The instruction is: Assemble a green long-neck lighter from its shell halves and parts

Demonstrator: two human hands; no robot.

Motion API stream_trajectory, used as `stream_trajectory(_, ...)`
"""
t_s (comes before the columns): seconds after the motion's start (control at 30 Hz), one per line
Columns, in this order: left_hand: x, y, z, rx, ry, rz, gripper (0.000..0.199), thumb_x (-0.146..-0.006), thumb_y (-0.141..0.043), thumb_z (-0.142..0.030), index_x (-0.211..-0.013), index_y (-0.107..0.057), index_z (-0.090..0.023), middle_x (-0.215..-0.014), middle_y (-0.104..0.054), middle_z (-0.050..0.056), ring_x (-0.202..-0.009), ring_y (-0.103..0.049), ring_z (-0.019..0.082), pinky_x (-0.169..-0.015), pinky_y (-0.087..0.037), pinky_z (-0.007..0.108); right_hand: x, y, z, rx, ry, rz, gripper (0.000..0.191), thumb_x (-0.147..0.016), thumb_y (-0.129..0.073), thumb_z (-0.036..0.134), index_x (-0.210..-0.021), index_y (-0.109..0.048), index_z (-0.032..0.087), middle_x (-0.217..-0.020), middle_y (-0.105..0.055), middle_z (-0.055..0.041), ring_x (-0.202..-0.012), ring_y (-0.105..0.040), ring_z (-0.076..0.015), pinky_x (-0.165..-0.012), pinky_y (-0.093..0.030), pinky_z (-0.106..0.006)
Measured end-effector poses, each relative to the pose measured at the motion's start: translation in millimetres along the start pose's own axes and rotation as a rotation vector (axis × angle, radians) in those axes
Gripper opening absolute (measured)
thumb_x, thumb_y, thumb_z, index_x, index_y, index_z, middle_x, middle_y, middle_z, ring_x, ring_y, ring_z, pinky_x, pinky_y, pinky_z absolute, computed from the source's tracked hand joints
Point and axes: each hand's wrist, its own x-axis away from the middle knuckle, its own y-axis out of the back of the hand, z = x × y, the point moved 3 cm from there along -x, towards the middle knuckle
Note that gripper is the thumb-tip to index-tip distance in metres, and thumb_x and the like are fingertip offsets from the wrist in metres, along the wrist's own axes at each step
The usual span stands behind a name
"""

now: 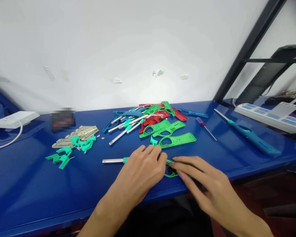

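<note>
A green lighter casing half with a trigger opening lies near the table's front edge, mostly under my hands. A metal lighter tube with a turquoise collar sticks out to its left. My left hand is closed over the joint between tube and casing, its fingertips hidden. My right hand pinches the casing's right part, with thumb and fingers close together at the trigger opening. Just behind them lies another green casing half with a small turquoise trigger at its left end.
Red and green casing halves and metal tubes are heaped at the back. Left are beige parts and turquoise triggers. A screwdriver, a blue lighter and a power strip lie right; a white box stands far left.
</note>
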Motion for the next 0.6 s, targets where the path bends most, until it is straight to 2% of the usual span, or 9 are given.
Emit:
stream_trajectory(0.13, 2.5, 0.4, 0.1, 0.036, 0.007, 0.006, 0.04, -0.069, -0.079, 0.0, -0.096, -0.057, -0.02, -0.086, -0.064, -0.001, -0.076, -0.063, 0.022, -0.063, -0.049, 0.034, -0.1, -3.2, 2.0, 0.035, 0.029, 0.037, 0.03, -0.107, -0.053, 0.021, -0.134, -0.067, 0.028, -0.129, -0.072, -0.0052, -0.114, -0.07, -0.0211, -0.095, -0.063, -0.035)
stream_trajectory(0.43, 1.4, 2.8, 1.1, 0.104, 0.03, 0.074, 0.028, -0.081, -0.067, 0.001, -0.097, -0.057, -0.02, -0.091, -0.066, 0.0, -0.079, -0.064, 0.022, -0.069, -0.048, 0.035, 5.6, -5.7, -0.2, 0.066, 0.077, 0.013, 0.036, -0.106, -0.055, 0.017, -0.139, -0.065, 0.025, -0.134, -0.07, -0.0051, -0.119, -0.068, -0.0205, -0.101, -0.06, -0.034)
stream_trajectory(0.6, 4.0, 3.5, -1.0, 0.134, 0.041, 0.098, 0.027, -0.082, -0.062, 0.002, -0.1, -0.059, -0.018, -0.095, -0.067, 0.003, -0.082, -0.064, 0.023, -0.072, -0.049, 0.036, 5.6, -5.3, -0.4, 0.059, 0.087, 0.005, 0.037, -0.105, -0.056, 0.015, -0.14, -0.065, 0.025, -0.133, -0.071, -0.0057, -0.119, -0.069, -0.0216, -0.1, -0.061, -0.036)
